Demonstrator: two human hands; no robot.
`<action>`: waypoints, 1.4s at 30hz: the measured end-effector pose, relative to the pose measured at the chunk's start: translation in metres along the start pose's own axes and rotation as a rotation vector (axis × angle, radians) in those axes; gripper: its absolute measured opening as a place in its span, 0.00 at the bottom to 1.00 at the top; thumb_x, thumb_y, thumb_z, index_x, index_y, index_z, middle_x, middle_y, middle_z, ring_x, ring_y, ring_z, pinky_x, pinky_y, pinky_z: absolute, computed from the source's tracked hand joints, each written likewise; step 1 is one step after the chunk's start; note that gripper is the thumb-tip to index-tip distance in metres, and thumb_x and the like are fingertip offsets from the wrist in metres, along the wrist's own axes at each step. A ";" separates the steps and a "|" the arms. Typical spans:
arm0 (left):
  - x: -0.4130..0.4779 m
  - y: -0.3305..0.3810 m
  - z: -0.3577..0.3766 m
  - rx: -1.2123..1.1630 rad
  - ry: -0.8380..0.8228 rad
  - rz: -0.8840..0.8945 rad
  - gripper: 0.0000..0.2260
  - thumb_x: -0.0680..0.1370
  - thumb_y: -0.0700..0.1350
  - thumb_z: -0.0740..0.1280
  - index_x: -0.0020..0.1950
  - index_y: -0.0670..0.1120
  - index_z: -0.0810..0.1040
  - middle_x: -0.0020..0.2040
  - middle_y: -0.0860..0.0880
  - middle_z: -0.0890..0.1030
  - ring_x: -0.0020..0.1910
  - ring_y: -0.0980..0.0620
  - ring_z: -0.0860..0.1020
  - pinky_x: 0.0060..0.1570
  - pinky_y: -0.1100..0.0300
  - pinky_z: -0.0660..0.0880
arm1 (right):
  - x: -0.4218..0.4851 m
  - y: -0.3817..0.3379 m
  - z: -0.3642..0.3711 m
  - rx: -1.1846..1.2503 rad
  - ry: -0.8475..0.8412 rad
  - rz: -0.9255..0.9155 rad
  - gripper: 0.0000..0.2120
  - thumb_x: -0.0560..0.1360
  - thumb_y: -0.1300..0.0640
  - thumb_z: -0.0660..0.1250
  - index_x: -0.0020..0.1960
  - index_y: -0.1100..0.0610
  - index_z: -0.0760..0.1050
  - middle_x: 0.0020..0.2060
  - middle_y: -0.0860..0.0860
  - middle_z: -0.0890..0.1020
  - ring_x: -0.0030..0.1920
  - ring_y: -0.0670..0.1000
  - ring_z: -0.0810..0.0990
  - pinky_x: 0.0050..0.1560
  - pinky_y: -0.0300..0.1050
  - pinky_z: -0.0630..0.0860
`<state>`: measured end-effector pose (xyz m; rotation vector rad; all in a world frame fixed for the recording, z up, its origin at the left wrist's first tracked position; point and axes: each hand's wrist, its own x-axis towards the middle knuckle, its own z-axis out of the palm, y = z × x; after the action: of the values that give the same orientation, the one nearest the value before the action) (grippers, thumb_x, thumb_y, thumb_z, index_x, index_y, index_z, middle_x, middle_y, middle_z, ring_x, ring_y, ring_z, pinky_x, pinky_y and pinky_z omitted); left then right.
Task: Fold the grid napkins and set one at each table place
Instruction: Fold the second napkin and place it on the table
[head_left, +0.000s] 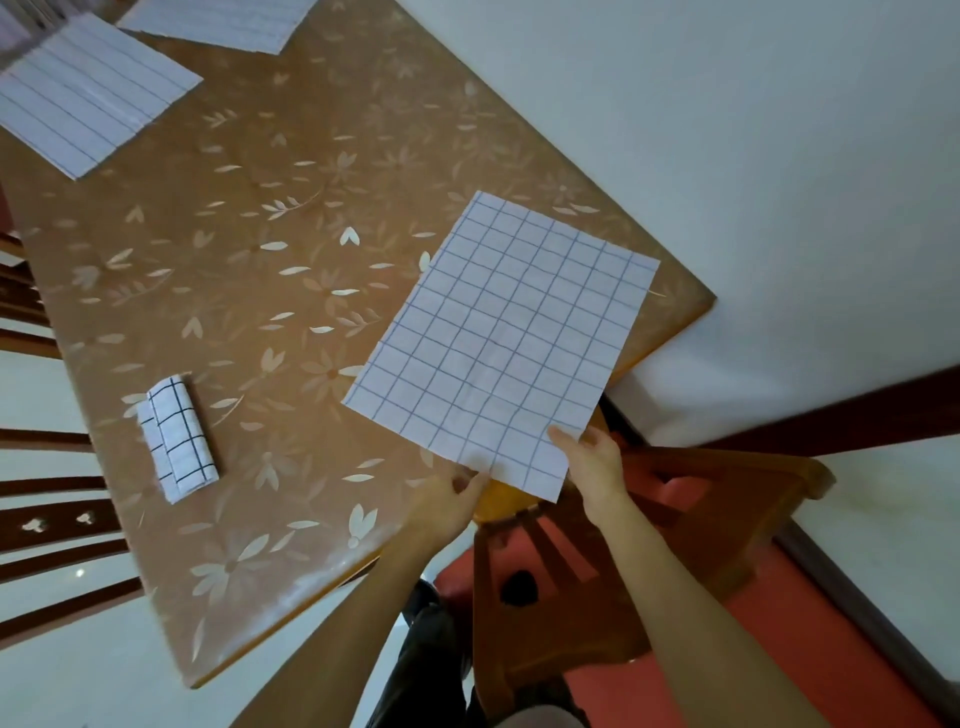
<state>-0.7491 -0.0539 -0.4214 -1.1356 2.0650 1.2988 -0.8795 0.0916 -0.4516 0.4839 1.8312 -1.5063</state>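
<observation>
A white grid napkin (498, 343) lies spread flat at the near right corner of the table (249, 291), its near edge hanging past the table edge. My left hand (447, 501) pinches the napkin's near edge from below. My right hand (592, 460) grips the near right corner. A folded grid napkin (179, 439) with darker lines rests on the table to the left, away from both hands.
Two striped white cloths (83, 98) (223, 21) lie at the far left of the table. A wooden chair (597, 571) with a red seat stands below my hands. Chair backs (52, 525) line the left side. A white wall is to the right.
</observation>
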 end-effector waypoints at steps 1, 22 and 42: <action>-0.002 0.003 -0.001 -0.150 -0.120 -0.092 0.26 0.80 0.66 0.60 0.64 0.47 0.79 0.57 0.47 0.84 0.53 0.48 0.83 0.57 0.50 0.81 | -0.004 -0.002 0.003 0.014 -0.042 0.016 0.13 0.73 0.56 0.75 0.56 0.59 0.82 0.52 0.56 0.86 0.56 0.57 0.84 0.63 0.58 0.78; -0.061 0.019 -0.112 -0.685 0.046 0.102 0.12 0.78 0.41 0.72 0.61 0.43 0.80 0.56 0.43 0.86 0.54 0.43 0.86 0.55 0.43 0.83 | -0.039 -0.064 0.004 0.465 -0.059 0.109 0.17 0.78 0.57 0.69 0.66 0.55 0.75 0.56 0.55 0.83 0.56 0.55 0.82 0.50 0.51 0.79; -0.079 -0.067 -0.128 -0.349 0.308 -0.079 0.12 0.82 0.45 0.67 0.63 0.42 0.76 0.51 0.47 0.79 0.54 0.47 0.77 0.50 0.58 0.71 | -0.086 -0.010 0.032 -0.212 0.004 -0.311 0.07 0.74 0.64 0.71 0.52 0.58 0.81 0.48 0.54 0.84 0.53 0.55 0.82 0.45 0.41 0.76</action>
<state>-0.6426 -0.1498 -0.3406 -1.6433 2.0216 1.5682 -0.8192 0.0706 -0.3853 0.1034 2.1139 -1.4829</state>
